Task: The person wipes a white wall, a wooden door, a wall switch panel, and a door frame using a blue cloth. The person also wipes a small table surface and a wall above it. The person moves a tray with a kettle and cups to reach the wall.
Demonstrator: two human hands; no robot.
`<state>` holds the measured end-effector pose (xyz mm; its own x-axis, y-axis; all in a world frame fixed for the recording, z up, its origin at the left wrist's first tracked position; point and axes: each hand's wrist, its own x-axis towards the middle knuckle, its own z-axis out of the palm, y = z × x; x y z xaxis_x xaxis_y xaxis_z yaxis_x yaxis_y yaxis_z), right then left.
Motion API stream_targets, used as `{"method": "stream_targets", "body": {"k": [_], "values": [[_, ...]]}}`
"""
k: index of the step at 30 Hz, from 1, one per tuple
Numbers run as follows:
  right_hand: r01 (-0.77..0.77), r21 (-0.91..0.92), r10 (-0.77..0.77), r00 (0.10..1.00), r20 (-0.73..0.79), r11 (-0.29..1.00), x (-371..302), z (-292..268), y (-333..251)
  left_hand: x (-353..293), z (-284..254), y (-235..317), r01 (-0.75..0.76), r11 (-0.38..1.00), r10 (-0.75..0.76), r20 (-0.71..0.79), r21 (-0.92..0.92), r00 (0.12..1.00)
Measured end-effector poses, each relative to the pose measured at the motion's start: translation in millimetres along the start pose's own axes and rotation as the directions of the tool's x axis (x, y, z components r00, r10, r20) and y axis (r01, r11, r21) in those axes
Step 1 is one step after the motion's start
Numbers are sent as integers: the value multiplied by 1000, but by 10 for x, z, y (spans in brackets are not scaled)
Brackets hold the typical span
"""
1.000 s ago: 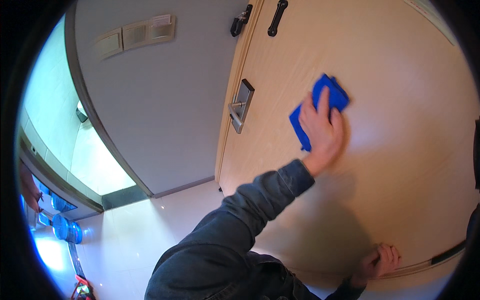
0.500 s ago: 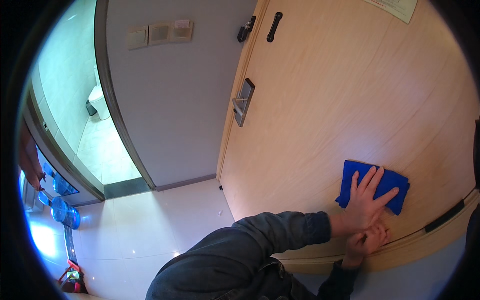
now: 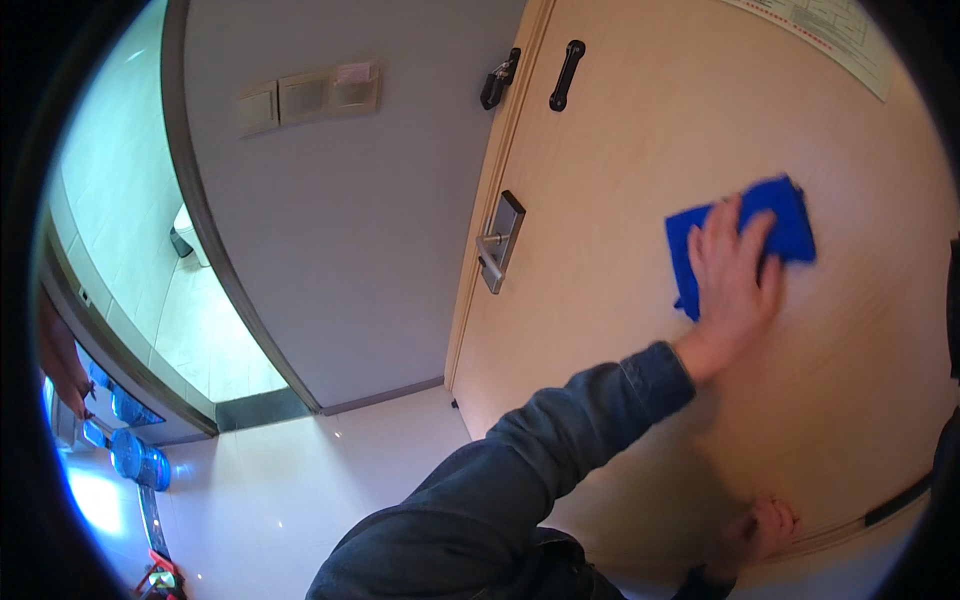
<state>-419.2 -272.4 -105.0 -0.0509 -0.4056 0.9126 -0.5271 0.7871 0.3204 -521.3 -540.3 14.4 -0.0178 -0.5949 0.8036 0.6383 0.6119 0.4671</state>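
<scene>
My left hand (image 3: 735,285) presses a folded blue cloth (image 3: 795,225) against a light wood door (image 3: 620,260). Its fingers are bent over the cloth and the thumb is out to the right; cloth corners stick out on both sides. Lower down, my right hand (image 3: 768,525) is close to the door's edge at the lower right, its fingers curled in a loose fist. I see nothing in that hand, though it is slightly blurred and in shadow. Both arms wear dark sleeves.
The door carries a metal lever handle (image 3: 500,243), a black pull (image 3: 567,75) and a paper notice (image 3: 835,35). Left of it, a grey wall (image 3: 330,220) has switches (image 3: 303,97). Beyond are a bathroom doorway with a toilet and, on the tiled floor, a blue water jug (image 3: 138,460).
My left hand has slid the blue cloth up the door, away from my right hand. The right hand stays low, slightly lower in view. The whole view has shifted a little.
</scene>
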Motion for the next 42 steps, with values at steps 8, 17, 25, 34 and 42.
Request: {"method": "stream_targets", "body": {"k": [8, 17, 25, 34, 42], "values": [[0, -35, 1, 1000, 29, 999, 268, 9, -144, 1328, -136, -1385, 56, 984, -9, -271, 168, 962], [1, -126, 1, 1000, 16, 992, 377, 23, -241, 1955, -343, -2077, 76, 929, 16, -245, 362, 969], [3, -37, 1, 996, 88, 999, 182, -55, -66, 1557, -159, -1499, 22, 954, 66, -280, 300, 958], [-102, -12, 102, 983, 154, 995, 18, -74, -12, 379, 153, 199, -105, 987, 116, -95, 118, 989], [-17, 220, 18, 1000, -2, 975, -6, -7, 23, -508, 369, 1579, -132, 990, 137, 96, -57, 986]]}}
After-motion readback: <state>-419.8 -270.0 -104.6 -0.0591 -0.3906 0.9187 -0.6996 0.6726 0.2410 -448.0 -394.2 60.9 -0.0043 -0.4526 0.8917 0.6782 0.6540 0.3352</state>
